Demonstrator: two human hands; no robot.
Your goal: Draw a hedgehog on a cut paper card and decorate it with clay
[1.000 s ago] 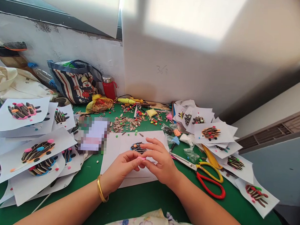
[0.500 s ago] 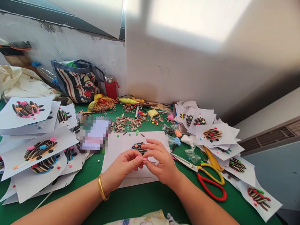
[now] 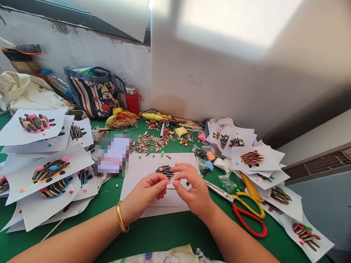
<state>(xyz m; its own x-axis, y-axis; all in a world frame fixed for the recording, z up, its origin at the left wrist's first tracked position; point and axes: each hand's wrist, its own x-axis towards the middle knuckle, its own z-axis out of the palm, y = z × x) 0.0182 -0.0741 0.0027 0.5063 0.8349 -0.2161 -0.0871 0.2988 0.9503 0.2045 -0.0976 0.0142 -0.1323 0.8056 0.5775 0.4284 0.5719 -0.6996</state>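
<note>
My left hand (image 3: 146, 193) and my right hand (image 3: 192, 189) meet over a white sheet (image 3: 142, 172) on the green table. Between their fingertips they pinch a small pink strip of clay (image 3: 173, 181), stretched thin. Just behind the fingers, on the sheet, sits a craft figure (image 3: 164, 171) of striped sunflower seeds with coloured clay dots. A gold bangle (image 3: 122, 218) is on my left wrist.
Stacks of finished seed pictures lie at the left (image 3: 50, 171) and right (image 3: 252, 158). Red and yellow scissors (image 3: 247, 212) lie right of my hand. Loose seeds (image 3: 148, 142), a striped bag (image 3: 93, 94), a red flask (image 3: 133, 99) and a glue gun (image 3: 153, 116) stand at the back.
The pink clay piece has been drawn out into a thin strip between my fingertips. The camera has shifted slightly, so everything sits a little to the right.
</note>
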